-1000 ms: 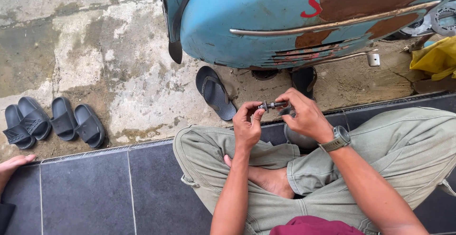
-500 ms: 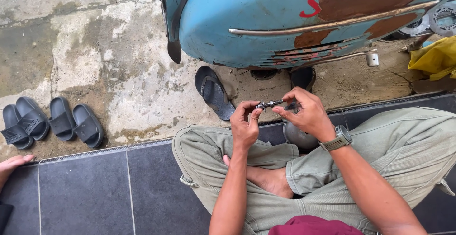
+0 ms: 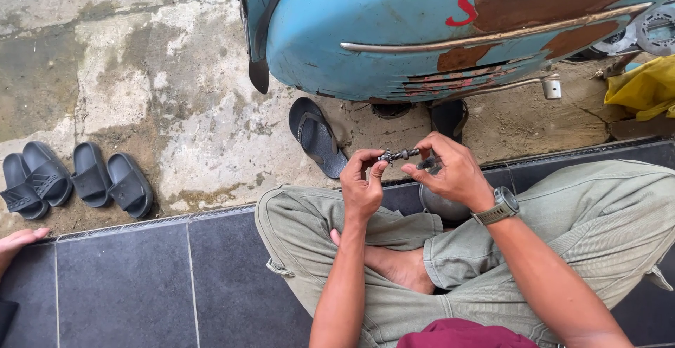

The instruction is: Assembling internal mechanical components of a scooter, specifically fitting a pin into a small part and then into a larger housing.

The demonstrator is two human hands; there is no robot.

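I sit cross-legged on a dark tiled step and hold a small threaded metal bolt [image 3: 401, 155] between both hands at knee height. My left hand [image 3: 362, 183] pinches its left end with thumb and forefinger. My right hand [image 3: 450, 172], with a wristwatch on the wrist, grips the right end. A round grey metal part [image 3: 437, 204] lies under my right hand, mostly hidden. A rusty light-blue scooter body [image 3: 394, 31] stands just beyond my hands.
A black flip-flop [image 3: 318, 137] lies on the concrete under the scooter, another [image 3: 448, 118] beside it. Several dark slides [image 3: 74, 179] sit at the left. Another person's hand [image 3: 20, 241] rests on the tile edge at far left. A yellow cloth [image 3: 643, 91] lies right.
My hands have stayed close together on the bolt, shifting slightly left and up; the fingers have turned a little around it. The other person's hand at left has barely moved.
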